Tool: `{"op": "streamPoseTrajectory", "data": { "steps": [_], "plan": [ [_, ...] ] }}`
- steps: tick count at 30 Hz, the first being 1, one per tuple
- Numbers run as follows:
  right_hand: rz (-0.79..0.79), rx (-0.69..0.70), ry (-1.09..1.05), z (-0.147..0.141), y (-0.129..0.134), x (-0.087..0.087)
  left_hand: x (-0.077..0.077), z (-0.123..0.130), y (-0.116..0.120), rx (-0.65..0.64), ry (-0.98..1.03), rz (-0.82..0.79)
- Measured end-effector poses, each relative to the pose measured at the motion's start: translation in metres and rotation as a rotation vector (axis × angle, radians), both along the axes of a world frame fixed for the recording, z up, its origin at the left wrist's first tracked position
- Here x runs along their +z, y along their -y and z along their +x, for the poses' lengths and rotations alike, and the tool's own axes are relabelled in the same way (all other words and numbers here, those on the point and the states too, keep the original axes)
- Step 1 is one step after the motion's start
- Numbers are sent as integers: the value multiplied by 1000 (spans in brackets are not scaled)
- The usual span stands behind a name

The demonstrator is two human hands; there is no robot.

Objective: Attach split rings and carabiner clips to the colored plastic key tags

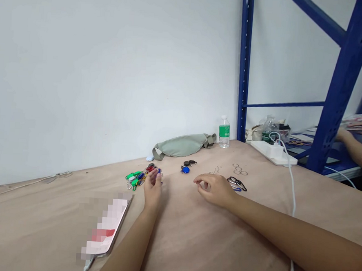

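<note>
My left hand reaches to the right edge of a pile of colourful badge reels and carabiners. Its thumb and fingers close around a purple badge reel, mostly hidden by them. Over the table, my right hand is loosely curled, a gap showing between thumb and index finger, and nothing is visible in it. Beyond and between the hands lie a blue badge reel and a black one. Several black carabiners and a blue one lie just right of my right hand.
Metal split rings lie farther back. A grey-green waist bag and water bottle stand by the wall. A phone lies left of my left forearm. A white cable crosses under my right forearm from a power strip. Another person's arm is beyond the blue rack post.
</note>
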State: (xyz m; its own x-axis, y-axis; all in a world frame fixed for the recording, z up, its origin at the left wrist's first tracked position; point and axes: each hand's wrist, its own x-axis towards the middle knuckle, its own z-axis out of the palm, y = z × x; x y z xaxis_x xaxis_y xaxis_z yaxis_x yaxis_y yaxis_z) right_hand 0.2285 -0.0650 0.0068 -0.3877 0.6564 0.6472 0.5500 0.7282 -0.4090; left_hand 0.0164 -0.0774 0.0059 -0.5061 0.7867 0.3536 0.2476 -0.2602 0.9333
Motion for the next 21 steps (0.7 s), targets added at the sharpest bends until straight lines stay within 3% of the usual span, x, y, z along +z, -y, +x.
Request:
{"op": "streamPoseTrajectory", "data": {
  "steps": [4,7,9,17,21],
  "plan": [
    [-138,72,-27,-1,-2,-3,-4,24,7,-378,296,-141],
    [-227,152,-65,-2,-2,-3,-6,35,13,-619,372,-241],
    [-274,215,-102,-3,-3,-4,-7,41,16,-713,400,-280],
    [-399,387,-175,-3,-10,-13,-6,45,21,-762,481,-311],
    [-354,448,-115,2,-12,-9,-3,42,22,-828,432,-354]
  ]
}}
